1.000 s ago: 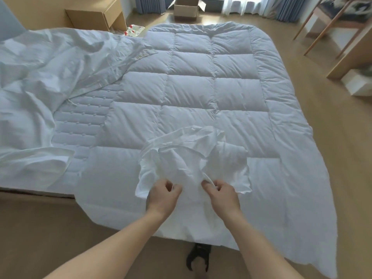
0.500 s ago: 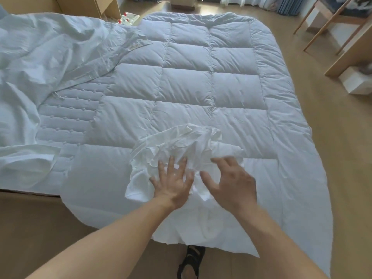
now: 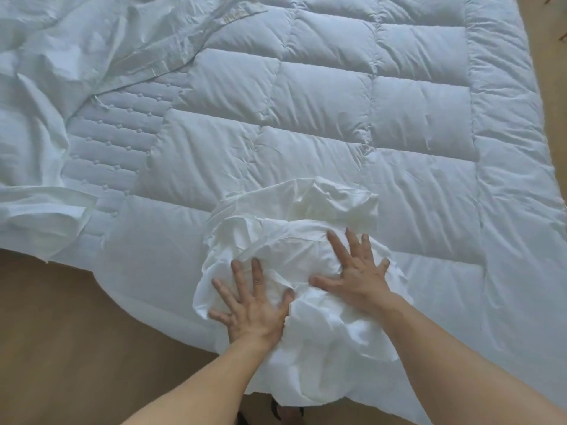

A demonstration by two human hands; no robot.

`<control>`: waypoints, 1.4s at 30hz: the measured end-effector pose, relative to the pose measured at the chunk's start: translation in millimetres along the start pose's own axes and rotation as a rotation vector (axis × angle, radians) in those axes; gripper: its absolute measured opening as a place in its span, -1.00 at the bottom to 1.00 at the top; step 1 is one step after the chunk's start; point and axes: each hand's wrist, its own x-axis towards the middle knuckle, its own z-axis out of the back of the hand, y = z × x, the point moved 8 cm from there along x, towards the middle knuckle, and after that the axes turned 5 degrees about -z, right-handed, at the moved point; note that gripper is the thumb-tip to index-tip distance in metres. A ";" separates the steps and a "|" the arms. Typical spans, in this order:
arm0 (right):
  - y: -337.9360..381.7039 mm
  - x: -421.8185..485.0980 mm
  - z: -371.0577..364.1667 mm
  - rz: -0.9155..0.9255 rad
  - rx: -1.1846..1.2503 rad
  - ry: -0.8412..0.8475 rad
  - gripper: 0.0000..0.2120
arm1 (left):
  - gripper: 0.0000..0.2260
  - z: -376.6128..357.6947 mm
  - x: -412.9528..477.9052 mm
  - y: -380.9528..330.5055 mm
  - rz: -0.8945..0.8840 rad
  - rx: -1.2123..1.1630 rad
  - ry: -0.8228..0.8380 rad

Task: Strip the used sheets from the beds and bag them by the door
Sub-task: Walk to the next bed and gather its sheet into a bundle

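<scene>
A crumpled white sheet bundle (image 3: 294, 222) lies on the near edge of a white quilted duvet (image 3: 337, 96) that covers the bed. My left hand (image 3: 251, 305) presses flat on the bundle's near left part, fingers spread. My right hand (image 3: 356, 271) presses flat on its right part, fingers spread too. Neither hand grips any cloth. A loose, wrinkled white sheet (image 3: 61, 50) covers the bed's left side, and a strip of tufted mattress pad (image 3: 110, 142) shows between it and the duvet.
Wooden floor (image 3: 61, 332) runs along the bed's near side and shows at the far right. The duvet hangs over the bed's near edge. A dark sandal on my foot (image 3: 276, 412) peeks out below the bundle.
My hands let go of the bundle's near edge, opened, and now press flat on top of it. The view has moved closer to the bed.
</scene>
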 end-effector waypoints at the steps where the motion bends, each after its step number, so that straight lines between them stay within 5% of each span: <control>1: -3.8 4.7 -3.7 -0.046 0.022 -0.003 0.08 | -0.11 -3.0 3.5 4.7 0.059 -0.029 0.019; 5: -17.7 20.6 -9.0 -0.197 0.108 0.024 0.27 | 0.07 -13.3 7.9 20.8 0.319 -0.265 0.068; 11: -22.7 37.3 -10.2 -0.236 0.359 0.090 0.48 | 0.06 -7.9 26.1 12.3 0.276 -0.491 0.106; 14: -20.1 36.0 2.5 -0.155 0.691 0.083 0.22 | 0.10 3.7 27.5 -3.8 0.143 -0.713 0.085; 17: -11.4 25.6 10.9 -0.118 1.048 0.178 -0.13 | -0.12 25.4 31.2 -29.8 0.020 -0.863 0.117; 21: -1.2 11.5 53.3 -0.032 1.212 0.089 -0.12 | -0.37 70.9 51.4 -79.9 -0.151 -0.886 0.166; 26: -6.4 14.9 132.3 0.025 1.143 -0.313 -0.04 | -0.10 137.0 103.9 -156.8 -0.443 -0.746 0.171; 30: -13.2 14.2 117.9 -0.052 1.140 -0.536 -0.08 | -0.03 145.5 142.9 -189.3 -0.600 -0.420 0.252; 34: -20.9 12.9 64.2 -0.213 1.056 -0.510 -0.04 | 0.03 101.3 163.7 -188.9 -0.439 0.059 0.368; 37: -35.9 6.7 67.4 -0.353 0.819 -0.465 0.04 | -0.11 82.6 147.6 -187.9 -0.332 0.123 0.206; 39: -42.5 -16.8 101.2 -0.364 0.665 -0.699 0.07 | -0.19 75.0 131.2 -184.5 -0.403 0.129 0.054; 42: -16.5 -57.2 149.6 -0.076 0.396 -1.050 -0.07 | -0.21 71.7 120.6 -181.6 -0.499 0.149 -0.084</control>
